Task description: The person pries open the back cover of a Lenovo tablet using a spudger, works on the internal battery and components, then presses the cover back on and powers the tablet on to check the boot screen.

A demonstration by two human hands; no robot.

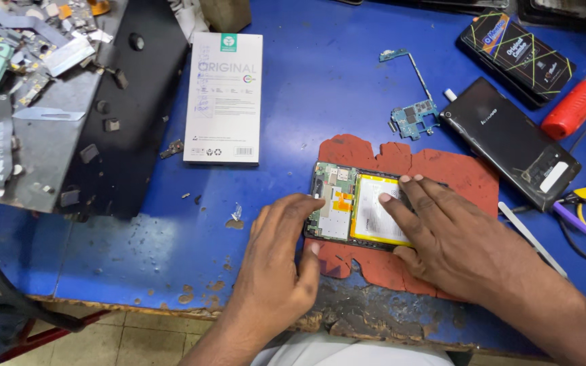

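An opened phone [339,203] lies on a red mat [456,169] with its circuit board and white battery [374,215] exposed. My right hand [442,234] rests flat over the battery end, fingers spread and pressing down on it. My left hand [281,261] is at the phone's left edge, its fingertips touching the board area and its thumb against the lower edge. Neither hand holds a tool.
A white box [224,98] lies on the blue table [320,102] behind the phone. A loose circuit board [412,118], a black phone [510,142], a black packet [518,54], a red tool [578,103] and tweezers [530,237] sit at right. A black tray of parts [49,102] fills the left.
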